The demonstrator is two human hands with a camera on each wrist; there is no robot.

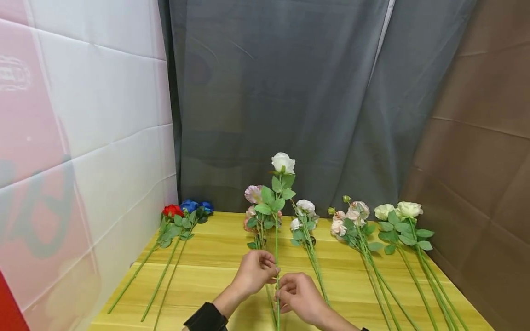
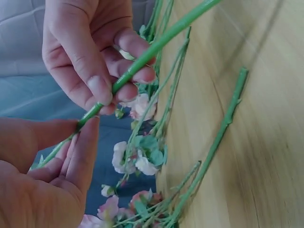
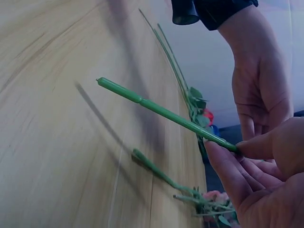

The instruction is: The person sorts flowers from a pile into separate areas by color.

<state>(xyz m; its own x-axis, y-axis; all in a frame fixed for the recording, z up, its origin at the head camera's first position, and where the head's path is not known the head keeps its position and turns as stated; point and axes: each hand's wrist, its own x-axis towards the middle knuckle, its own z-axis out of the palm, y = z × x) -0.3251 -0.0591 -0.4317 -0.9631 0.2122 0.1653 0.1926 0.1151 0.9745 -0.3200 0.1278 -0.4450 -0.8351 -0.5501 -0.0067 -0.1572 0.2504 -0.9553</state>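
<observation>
A long-stemmed white rose (image 1: 283, 162) stands upright above the table, its leaves just below the bloom. My left hand (image 1: 257, 270) pinches its green stem between thumb and fingers. Slightly lower, my right hand (image 1: 301, 296) pinches the same stem. In the left wrist view the stem (image 2: 156, 45) runs through both pinches, the two hands close together. The right wrist view shows the stem's cut lower end (image 3: 118, 89) sticking out past the right fingers, raised over the wood. Directly behind the rose lie pink flowers (image 1: 253, 195), partly hidden by its leaves.
Red (image 1: 172, 210) and blue roses (image 1: 189, 205) lie at the table's left. Right of the hands are white-pink flowers (image 1: 305, 208), a pale peach bunch (image 1: 338, 227) and cream roses (image 1: 410, 209), stems toward me. A dark curtain (image 1: 265, 92) hangs behind the wooden table (image 1: 215, 276).
</observation>
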